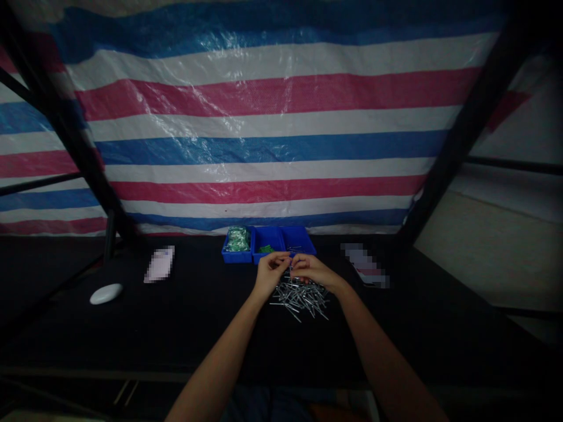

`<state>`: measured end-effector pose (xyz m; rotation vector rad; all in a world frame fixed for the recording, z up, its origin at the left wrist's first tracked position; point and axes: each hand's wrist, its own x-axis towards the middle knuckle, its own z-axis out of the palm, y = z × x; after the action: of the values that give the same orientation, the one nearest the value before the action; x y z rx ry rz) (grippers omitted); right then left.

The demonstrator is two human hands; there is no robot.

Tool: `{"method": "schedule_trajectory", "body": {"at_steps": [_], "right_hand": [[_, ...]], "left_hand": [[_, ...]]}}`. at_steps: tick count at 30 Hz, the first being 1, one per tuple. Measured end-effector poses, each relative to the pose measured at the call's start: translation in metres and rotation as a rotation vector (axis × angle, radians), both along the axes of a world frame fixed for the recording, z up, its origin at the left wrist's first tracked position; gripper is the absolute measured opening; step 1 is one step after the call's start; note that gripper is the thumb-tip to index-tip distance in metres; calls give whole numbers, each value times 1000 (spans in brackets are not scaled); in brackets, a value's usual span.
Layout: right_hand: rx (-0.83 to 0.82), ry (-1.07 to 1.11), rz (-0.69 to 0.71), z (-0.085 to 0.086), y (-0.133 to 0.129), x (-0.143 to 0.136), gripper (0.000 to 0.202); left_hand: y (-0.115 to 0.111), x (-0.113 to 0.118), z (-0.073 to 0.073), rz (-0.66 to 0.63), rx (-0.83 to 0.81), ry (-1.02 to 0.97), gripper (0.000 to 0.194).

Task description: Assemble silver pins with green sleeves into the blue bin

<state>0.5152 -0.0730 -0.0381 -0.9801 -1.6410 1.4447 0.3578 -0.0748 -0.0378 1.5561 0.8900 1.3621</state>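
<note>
My left hand and my right hand meet fingertip to fingertip, both closed in a pinch. Whatever lies between the fingers is too small and dim to name. Just beneath them a loose heap of thin silvery metal pins lies on the black table. Behind the hands stand blue trays side by side. The left blue tray holds shiny green-and-clear packets. Some green pieces lie in the middle tray, partly hidden by my left hand. A few thin pins rest in the right blue tray.
A white rounded object like a computer mouse and a blurred-out pale flat object lie to the left. Another blurred-out flat object lies on the right. Dark frame posts and a striped plastic sheet bound the table's back.
</note>
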Motion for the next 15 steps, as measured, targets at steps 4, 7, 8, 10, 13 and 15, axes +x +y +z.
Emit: {"method": "schedule_trajectory", "body": {"at_steps": [4, 7, 8, 10, 13, 15], "right_hand": [[8, 7, -66, -2, 5, 2, 25], [16, 30, -109, -2, 7, 4, 25], [15, 42, -121, -2, 8, 4, 25], [12, 67, -138, -2, 8, 5, 25], [-6, 114, -174, -1, 8, 5, 24], [-29, 145, -206, -1, 8, 6, 24]], "left_hand": [[-12, 1, 8, 53, 164, 173, 23], [-19, 3, 14, 68, 283, 251, 17], [-21, 4, 15, 71, 309, 262, 16], [-23, 5, 16, 72, 339, 274, 14], [-24, 6, 16, 68, 349, 285, 14], [-24, 6, 16, 57, 346, 295, 14]]}}
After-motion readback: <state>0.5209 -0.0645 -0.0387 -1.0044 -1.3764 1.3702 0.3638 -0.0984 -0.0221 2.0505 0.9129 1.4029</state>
